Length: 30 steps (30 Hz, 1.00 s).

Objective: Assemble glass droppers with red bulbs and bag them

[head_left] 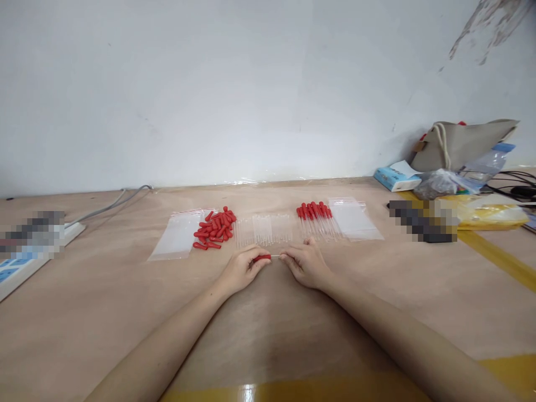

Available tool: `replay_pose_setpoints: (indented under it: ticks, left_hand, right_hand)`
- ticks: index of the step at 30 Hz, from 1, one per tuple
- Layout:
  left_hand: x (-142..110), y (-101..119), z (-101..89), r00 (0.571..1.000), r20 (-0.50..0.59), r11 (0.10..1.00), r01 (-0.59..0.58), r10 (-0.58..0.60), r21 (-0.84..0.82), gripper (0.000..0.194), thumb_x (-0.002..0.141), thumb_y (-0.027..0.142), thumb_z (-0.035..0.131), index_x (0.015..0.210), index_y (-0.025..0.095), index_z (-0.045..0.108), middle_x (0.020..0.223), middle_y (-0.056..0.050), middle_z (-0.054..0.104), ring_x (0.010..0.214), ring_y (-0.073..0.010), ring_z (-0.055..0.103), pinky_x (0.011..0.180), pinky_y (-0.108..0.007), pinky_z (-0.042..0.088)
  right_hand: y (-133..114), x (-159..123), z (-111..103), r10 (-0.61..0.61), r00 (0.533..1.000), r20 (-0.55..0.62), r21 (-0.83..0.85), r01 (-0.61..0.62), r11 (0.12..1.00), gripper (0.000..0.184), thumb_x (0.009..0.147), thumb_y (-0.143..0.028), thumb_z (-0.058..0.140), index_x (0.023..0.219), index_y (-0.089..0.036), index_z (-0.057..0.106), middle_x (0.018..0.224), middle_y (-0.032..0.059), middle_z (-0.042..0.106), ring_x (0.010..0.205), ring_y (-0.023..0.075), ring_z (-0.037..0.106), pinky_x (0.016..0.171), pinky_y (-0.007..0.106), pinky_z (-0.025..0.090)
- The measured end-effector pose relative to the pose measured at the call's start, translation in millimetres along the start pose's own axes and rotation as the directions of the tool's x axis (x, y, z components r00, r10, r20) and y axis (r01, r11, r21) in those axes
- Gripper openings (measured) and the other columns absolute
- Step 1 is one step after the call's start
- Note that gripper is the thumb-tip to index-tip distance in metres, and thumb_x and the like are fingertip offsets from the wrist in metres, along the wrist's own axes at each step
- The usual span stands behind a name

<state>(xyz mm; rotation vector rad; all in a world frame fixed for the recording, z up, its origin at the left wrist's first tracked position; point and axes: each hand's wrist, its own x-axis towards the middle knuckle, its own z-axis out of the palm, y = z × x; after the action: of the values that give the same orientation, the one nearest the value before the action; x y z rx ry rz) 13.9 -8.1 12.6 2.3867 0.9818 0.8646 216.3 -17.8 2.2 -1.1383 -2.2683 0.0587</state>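
Red rubber bulb (262, 257) meeting a thin clear tube (275, 257), held level at the worktop's (251, 324) near middle.
Left fingers (256, 262) pinch the bulb, right fingers (288, 258) the tube; beyond lie loose red bulbs (214, 228) left, bare tubes (263, 230) centre, capped tubes (316, 219) right.

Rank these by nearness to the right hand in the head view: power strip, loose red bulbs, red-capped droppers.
1. Red-capped droppers: just beyond the right hand
2. Loose red bulbs: to its left
3. Power strip: at the far left
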Motion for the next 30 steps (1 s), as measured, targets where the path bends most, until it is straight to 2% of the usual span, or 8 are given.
replay_pose_setpoints:
  ticks: [5,8,10,13,15,18,24,30]
  left_hand:
    - [-0.4,-12.0,-8.3,0.991,-0.130,0.993,-0.020,0.036,0.117,0.022,0.082,0.030,0.053,0.100,0.019,0.058,0.092,-0.005,0.061,0.083,-0.0161,0.055,0.074,-0.029,0.044]
    - [-3.9,-19.6,-10.4,0.985,-0.168,0.977,-0.006,0.042,0.212,0.026,0.079,0.030,0.056,0.103,0.020,0.057,0.093,-0.005,0.060,0.086,-0.0179,0.054,0.077,-0.032,0.043]
    - [-5.2,-21.4,-10.1,0.992,-0.114,0.978,-0.021,0.045,0.206,0.020,0.081,0.028,0.053,0.099,0.020,0.059,0.089,-0.004,0.060,0.082,-0.0164,0.055,0.073,-0.030,0.044]
    - [-4.6,-19.5,-8.5,0.997,-0.016,0.982,-0.075,0.078,0.173,0.017,0.084,0.024,0.048,0.095,0.019,0.060,0.088,-0.005,0.061,0.082,-0.0159,0.055,0.073,-0.029,0.044]
    - [-3.5,-17.5,-8.0,0.996,0.013,0.980,-0.091,0.090,0.175,0.017,0.085,0.023,0.046,0.093,0.019,0.060,0.086,-0.005,0.061,0.083,-0.0164,0.055,0.074,-0.030,0.044]
    - [-2.6,-16.5,-8.6,0.996,0.017,0.979,-0.085,0.083,0.183,0.016,0.085,0.023,0.046,0.091,0.019,0.061,0.084,-0.005,0.060,0.082,-0.0163,0.054,0.074,-0.030,0.044]
    - [-2.9,-17.9,-9.6,0.997,0.015,0.984,-0.073,0.072,0.161,0.017,0.084,0.023,0.047,0.092,0.019,0.061,0.086,-0.005,0.060,0.081,-0.0155,0.055,0.073,-0.029,0.044]
    - [-2.8,-17.8,-8.7,0.998,0.010,0.987,-0.064,0.063,0.146,0.018,0.085,0.025,0.046,0.092,0.019,0.061,0.087,-0.005,0.060,0.082,-0.0156,0.055,0.074,-0.029,0.044]
  right_hand:
    - [1.1,2.0,-8.5,-0.050,0.998,-0.030,-0.142,0.045,0.989,0.025,0.087,-0.024,0.039,0.086,-0.022,0.063,0.078,0.0026,0.064,0.075,0.0139,0.051,0.073,0.031,0.020]
    - [7.9,1.4,-15.6,0.079,0.986,-0.144,-0.156,-0.101,0.983,0.025,0.086,-0.026,0.040,0.084,-0.022,0.065,0.078,0.0030,0.065,0.076,0.0147,0.052,0.076,0.032,0.021]
    - [16.0,2.4,-20.1,0.273,0.932,-0.239,-0.097,-0.303,0.948,0.023,0.083,-0.028,0.043,0.084,-0.022,0.065,0.078,0.0020,0.066,0.074,0.0141,0.054,0.077,0.032,0.021]
    - [30.2,8.1,-24.9,0.549,0.796,-0.253,0.025,-0.562,0.827,0.023,0.079,-0.033,0.044,0.080,-0.024,0.065,0.073,-0.0013,0.066,0.065,0.0125,0.055,0.078,0.033,0.022]
    - [37.7,15.1,-25.5,0.645,0.734,-0.211,0.038,-0.654,0.756,0.025,0.077,-0.035,0.043,0.073,-0.023,0.064,0.070,-0.0018,0.066,0.064,0.0131,0.055,0.078,0.034,0.022]
    - [42.5,28.6,-20.8,0.703,0.688,-0.179,-0.072,-0.722,0.688,0.027,0.076,-0.035,0.042,0.066,-0.021,0.063,0.066,0.0001,0.064,0.066,0.0160,0.055,0.078,0.036,0.023]
    - [40.8,50.3,-3.4,0.734,0.661,-0.158,-0.210,-0.749,0.629,0.031,0.076,-0.034,0.041,0.059,-0.018,0.061,0.062,0.0043,0.062,0.064,0.0187,0.055,0.080,0.039,0.023]
    - [44.9,54.1,3.7,0.713,0.674,-0.193,-0.246,-0.737,0.630,0.033,0.079,-0.036,0.037,0.071,-0.017,0.062,0.066,0.0078,0.063,0.067,0.0212,0.057,0.080,0.041,0.022]
